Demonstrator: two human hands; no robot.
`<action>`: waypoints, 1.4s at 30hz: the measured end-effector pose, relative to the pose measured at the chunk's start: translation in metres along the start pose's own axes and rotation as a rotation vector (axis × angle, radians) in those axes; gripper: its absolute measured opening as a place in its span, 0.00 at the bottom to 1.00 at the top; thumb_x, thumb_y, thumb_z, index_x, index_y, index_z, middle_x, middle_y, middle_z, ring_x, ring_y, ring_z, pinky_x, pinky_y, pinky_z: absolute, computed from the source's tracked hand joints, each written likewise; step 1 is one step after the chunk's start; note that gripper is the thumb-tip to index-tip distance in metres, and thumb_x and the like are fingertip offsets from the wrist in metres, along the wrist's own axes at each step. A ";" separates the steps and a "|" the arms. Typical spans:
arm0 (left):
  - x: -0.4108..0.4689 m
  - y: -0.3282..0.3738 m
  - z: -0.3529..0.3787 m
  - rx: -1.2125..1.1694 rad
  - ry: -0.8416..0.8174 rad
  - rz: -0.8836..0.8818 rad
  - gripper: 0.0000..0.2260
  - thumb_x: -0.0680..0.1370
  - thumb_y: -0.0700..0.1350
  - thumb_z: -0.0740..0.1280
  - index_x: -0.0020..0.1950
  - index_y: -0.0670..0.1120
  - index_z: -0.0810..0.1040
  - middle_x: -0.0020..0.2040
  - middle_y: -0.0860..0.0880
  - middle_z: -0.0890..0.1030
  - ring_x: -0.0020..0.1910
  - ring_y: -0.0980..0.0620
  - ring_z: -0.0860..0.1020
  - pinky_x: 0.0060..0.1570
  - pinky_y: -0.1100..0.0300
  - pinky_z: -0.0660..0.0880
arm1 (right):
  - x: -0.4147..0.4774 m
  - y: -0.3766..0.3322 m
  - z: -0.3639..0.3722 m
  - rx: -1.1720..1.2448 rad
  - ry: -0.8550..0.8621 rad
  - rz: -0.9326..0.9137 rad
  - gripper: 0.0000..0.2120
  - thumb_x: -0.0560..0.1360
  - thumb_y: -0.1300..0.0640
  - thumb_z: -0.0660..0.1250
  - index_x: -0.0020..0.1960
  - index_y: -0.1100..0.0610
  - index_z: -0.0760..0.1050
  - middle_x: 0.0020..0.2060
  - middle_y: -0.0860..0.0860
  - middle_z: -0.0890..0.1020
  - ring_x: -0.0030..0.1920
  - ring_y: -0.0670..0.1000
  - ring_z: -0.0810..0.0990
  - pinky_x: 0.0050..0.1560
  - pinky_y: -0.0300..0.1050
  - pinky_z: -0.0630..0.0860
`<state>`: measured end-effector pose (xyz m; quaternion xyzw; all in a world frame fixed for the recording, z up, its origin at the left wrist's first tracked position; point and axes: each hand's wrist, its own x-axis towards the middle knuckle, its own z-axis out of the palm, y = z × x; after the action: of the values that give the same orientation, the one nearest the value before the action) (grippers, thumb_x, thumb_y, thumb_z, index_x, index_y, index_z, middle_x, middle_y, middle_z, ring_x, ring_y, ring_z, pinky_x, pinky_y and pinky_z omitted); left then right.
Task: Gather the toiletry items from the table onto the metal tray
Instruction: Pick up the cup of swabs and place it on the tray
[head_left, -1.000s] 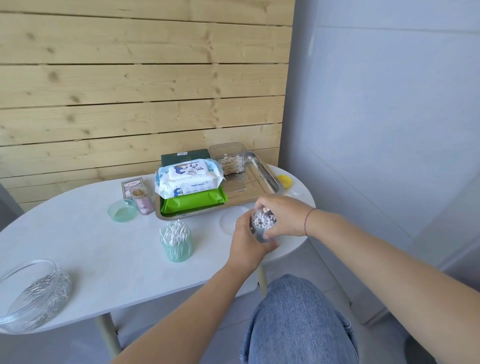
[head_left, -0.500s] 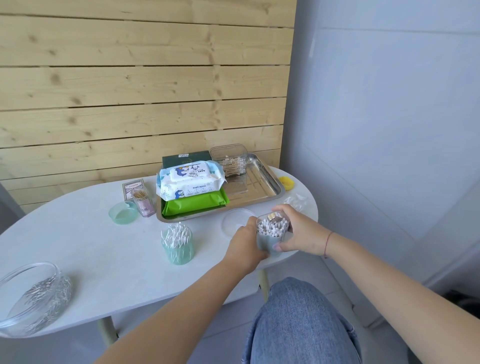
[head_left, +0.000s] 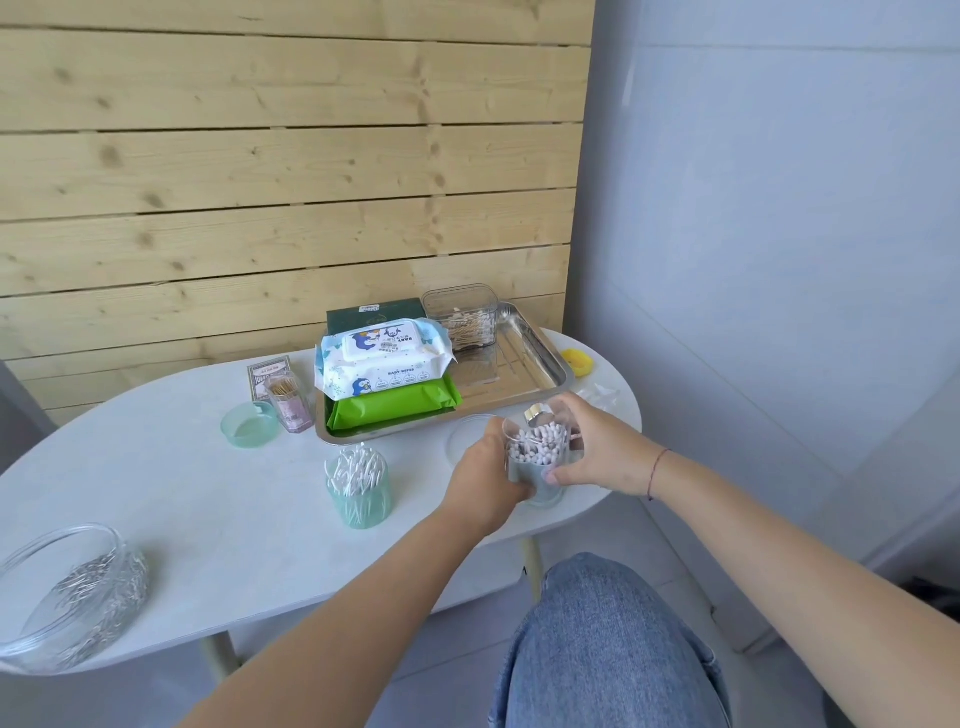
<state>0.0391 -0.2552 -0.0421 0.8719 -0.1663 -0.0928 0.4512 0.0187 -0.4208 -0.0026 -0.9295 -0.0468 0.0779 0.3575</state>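
Note:
Both hands hold a clear cup of cotton swabs (head_left: 540, 457) just in front of the metal tray (head_left: 535, 358). My left hand (head_left: 488, 480) wraps its left side and my right hand (head_left: 597, 452) grips its right side. The tray carries a baby wipes pack (head_left: 384, 358) on a green pack (head_left: 395, 410), a dark green box (head_left: 374, 314) and a clear box of swabs (head_left: 462, 317). On the table stand a green cup of swabs (head_left: 358, 486), a toothpick holder (head_left: 288, 408) and a round green lid (head_left: 249, 423).
A clear round lid (head_left: 467, 441) lies flat beside the held cup. A glass jar with metal clips (head_left: 67, 597) lies at the table's front left. A yellow item (head_left: 579, 361) and clear wrapping (head_left: 602, 395) sit at the right edge. A small card box (head_left: 267, 374) stands by the wooden wall.
The cup of swabs has moved slightly toward me and to the right, and my right hand has shifted from covering its top to gripping its side.

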 end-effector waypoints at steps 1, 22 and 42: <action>-0.001 -0.001 0.000 0.012 0.001 0.005 0.24 0.67 0.37 0.73 0.58 0.44 0.66 0.50 0.43 0.80 0.47 0.42 0.77 0.47 0.52 0.73 | 0.000 0.003 0.002 -0.005 0.009 0.001 0.33 0.64 0.55 0.77 0.63 0.52 0.64 0.62 0.46 0.71 0.66 0.47 0.70 0.67 0.48 0.69; -0.028 -0.009 0.009 0.115 0.040 -0.038 0.20 0.65 0.42 0.75 0.53 0.40 0.73 0.48 0.40 0.79 0.49 0.40 0.76 0.46 0.50 0.73 | -0.027 0.012 0.044 0.004 0.153 0.146 0.25 0.62 0.55 0.76 0.56 0.55 0.71 0.52 0.51 0.79 0.50 0.51 0.79 0.52 0.47 0.77; 0.118 0.051 -0.016 -0.315 0.456 -0.250 0.23 0.73 0.32 0.63 0.68 0.43 0.68 0.63 0.44 0.76 0.63 0.44 0.74 0.59 0.55 0.71 | 0.128 -0.021 -0.041 0.105 0.212 0.121 0.18 0.67 0.58 0.73 0.57 0.52 0.77 0.48 0.49 0.81 0.50 0.49 0.78 0.48 0.39 0.70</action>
<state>0.1431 -0.3147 0.0080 0.8031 0.0643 0.0257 0.5918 0.1516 -0.4139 0.0278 -0.9137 0.0514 0.0029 0.4032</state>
